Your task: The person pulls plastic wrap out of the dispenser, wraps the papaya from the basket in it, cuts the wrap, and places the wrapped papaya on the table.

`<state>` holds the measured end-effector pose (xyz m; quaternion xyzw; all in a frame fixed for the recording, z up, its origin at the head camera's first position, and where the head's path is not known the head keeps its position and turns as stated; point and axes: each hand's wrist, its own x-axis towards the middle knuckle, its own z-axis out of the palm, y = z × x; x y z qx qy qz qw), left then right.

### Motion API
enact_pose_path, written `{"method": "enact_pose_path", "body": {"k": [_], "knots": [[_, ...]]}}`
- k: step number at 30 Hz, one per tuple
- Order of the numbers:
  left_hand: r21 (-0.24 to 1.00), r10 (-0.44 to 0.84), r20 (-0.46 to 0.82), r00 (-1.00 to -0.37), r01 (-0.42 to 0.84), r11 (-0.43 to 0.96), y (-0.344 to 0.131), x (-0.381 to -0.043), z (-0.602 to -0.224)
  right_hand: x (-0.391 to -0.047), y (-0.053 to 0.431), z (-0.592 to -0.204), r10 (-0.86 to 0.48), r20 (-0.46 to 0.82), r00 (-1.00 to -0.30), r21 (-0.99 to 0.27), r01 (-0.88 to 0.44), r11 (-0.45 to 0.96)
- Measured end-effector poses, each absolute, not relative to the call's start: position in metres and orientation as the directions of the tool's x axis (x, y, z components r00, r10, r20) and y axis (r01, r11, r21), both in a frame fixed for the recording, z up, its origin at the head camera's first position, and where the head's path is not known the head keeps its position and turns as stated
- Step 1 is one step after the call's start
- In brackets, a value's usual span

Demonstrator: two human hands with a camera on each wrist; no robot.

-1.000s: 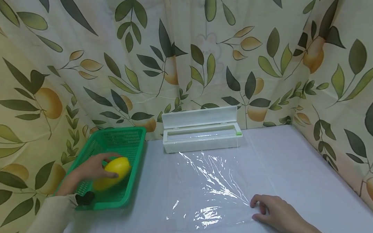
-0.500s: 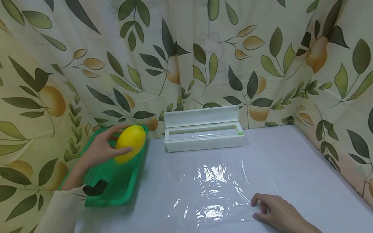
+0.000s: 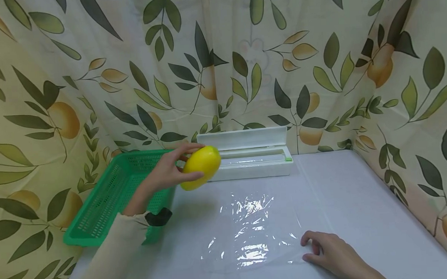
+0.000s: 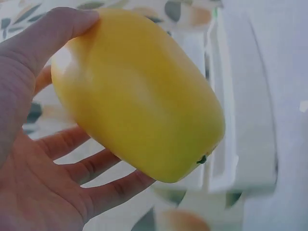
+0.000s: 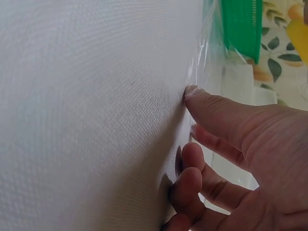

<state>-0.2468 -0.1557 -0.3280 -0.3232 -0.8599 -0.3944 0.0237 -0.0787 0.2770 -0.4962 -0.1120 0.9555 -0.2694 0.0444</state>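
Note:
My left hand (image 3: 169,169) grips a smooth yellow oval fruit (image 3: 202,167) above the table, in front of the dispenser box's left end. In the left wrist view, the fruit (image 4: 139,91) has a small dark stem nub, with thumb on one side and fingers behind. A sheet of clear cling film (image 3: 250,230) stretches from the box across the table, glossy and slightly wrinkled. At its near right corner, my right hand (image 3: 335,253) presses the film's edge with thumb and fingertips, a gap between them. In the right wrist view, the thumb (image 5: 216,106) touches the film's edge.
A white cling film box (image 3: 255,171) stands at the back of the table, its lid (image 3: 242,139) raised and a small green slider at its right. A green plastic basket (image 3: 88,218) sits left, partly behind my left arm. Leaf-patterned curtains (image 3: 265,71) enclose the table.
My left hand has lifted the yellow fruit out of the basket and carried it right, past its rim. The film has relaxed its sharp creases. The right hand stays in place.

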Motion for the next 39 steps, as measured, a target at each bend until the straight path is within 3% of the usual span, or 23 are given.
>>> {"method": "enact_pose_path", "body": {"k": [11,17,30,39], "knots": [[0.667,0.682,0.268,-0.68,0.642,0.378,-0.083,-0.248,-0.38,-0.08,0.278,-0.496,-0.249,-0.015,-0.969,-0.518,-0.205,0.831],[0.646,0.764,0.186,-0.618,0.663,0.378,-0.055,-0.247,-0.408,-0.082,0.277,-0.495,-0.239,-0.035,-0.97,-0.506,-0.189,0.842],[0.59,0.783,0.004,-0.622,0.634,0.5,-0.029,-0.245,-0.444,-0.086,0.266,-0.492,-0.105,-0.157,-0.982,-0.481,-0.016,0.876],[0.591,0.77,-0.046,-0.636,0.604,0.534,-0.025,-0.244,-0.455,-0.085,0.266,-0.492,-0.14,-0.128,-0.982,-0.484,-0.061,0.873]]}}
